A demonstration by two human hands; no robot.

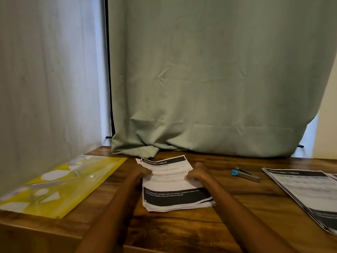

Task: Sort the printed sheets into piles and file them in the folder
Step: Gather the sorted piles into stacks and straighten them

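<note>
A stack of printed sheets with black header bands lies in the middle of the wooden table. My left hand holds its left edge, fingers curled on the paper. My right hand grips the right edge, and the top sheets are lifted slightly at the far end. A second pile of printed sheets lies at the right. A yellow transparent folder lies flat at the left.
A blue and silver stapler rests between the two piles. A green curtain hangs onto the table's back edge, and a white sheer curtain hangs over the left side, above the folder.
</note>
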